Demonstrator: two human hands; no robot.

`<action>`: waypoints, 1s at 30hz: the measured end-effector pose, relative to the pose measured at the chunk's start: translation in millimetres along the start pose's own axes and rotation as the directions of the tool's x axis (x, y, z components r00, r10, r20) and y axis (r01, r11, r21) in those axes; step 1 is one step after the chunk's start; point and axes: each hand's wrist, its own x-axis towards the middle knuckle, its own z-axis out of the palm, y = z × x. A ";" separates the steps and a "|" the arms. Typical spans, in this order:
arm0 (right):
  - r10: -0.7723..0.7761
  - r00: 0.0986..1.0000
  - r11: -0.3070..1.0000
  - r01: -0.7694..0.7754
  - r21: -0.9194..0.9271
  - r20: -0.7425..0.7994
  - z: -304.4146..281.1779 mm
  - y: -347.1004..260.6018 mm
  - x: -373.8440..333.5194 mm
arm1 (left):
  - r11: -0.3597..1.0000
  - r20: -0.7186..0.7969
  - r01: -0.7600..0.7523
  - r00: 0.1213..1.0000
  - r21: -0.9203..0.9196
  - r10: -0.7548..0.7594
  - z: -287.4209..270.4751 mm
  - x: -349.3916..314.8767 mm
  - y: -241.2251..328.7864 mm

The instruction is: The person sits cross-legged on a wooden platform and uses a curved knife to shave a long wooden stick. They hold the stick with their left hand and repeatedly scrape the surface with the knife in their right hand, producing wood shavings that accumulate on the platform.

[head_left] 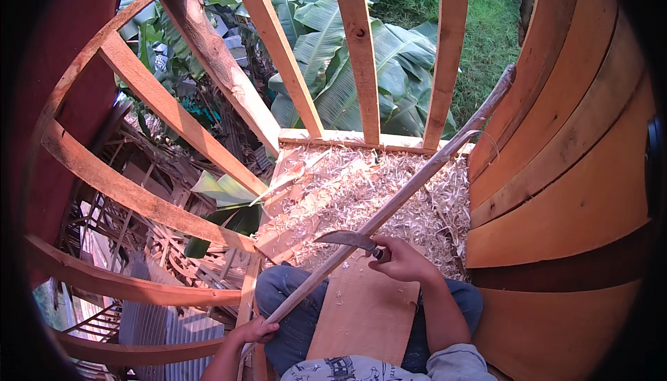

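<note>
A long, partly peeled wooden pole (pixel 417 184) slants from my lower left up to the far right. Its near end is gripped by my left hand (pixel 258 330), fingers wrapped round it beside my left knee. My right hand (pixel 401 259) is closed on the dark handle of a curved knife (pixel 345 238). The sickle-like blade points left and lies across the pole, about midway along it; whether the edge bites the wood I cannot tell. A flat wooden board (pixel 365 311) rests over my lap, between my knees, under the pole.
Curled wood shavings (pixel 396 179) cover the floor ahead. Wooden slats (pixel 361 54) form an open railing in front and to the left, with banana leaves (pixel 340 61) beyond. A plank wall (pixel 563 193) stands close on my right. Corrugated metal sheets (pixel 167 318) lie below the left railing.
</note>
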 end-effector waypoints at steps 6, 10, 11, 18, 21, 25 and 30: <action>0.211 0.928 0.927 -0.090 0.364 -0.308 -36.2 -10.7 -1.9 | 0.998 0.004 0.017 1.000 0.064 -0.017 -4.2 -1.9 1.0; 0.283 0.945 0.846 -0.166 0.506 -0.164 11.7 -18.2 -20.6 | 1.000 0.031 0.031 0.999 0.000 -0.031 -14.0 1.4 -11.0; 0.285 0.952 0.835 -0.188 0.516 -0.115 11.6 -20.1 -23.0 | 1.000 0.036 0.026 0.999 0.011 -0.026 -15.8 4.1 -13.3; -0.396 0.915 0.539 0.170 0.825 0.070 54.8 -66.6 -75.5 | 0.997 0.028 0.003 1.000 -0.072 -0.001 -8.9 -10.4 -8.6; -0.730 0.683 0.430 0.411 0.804 0.042 55.0 -107.9 -97.1 | 0.999 0.086 0.043 0.995 -0.018 -0.041 -23.2 1.9 -12.5; -0.821 0.571 0.305 0.422 0.854 0.011 56.5 -126.0 -101.8 | 1.000 0.060 -0.001 0.998 -0.016 0.002 -15.9 1.2 -7.3; -0.801 0.599 0.257 0.369 0.893 -0.016 61.2 -117.2 -98.5 | 1.000 0.032 0.001 0.999 0.008 -0.001 -18.4 -1.7 -21.2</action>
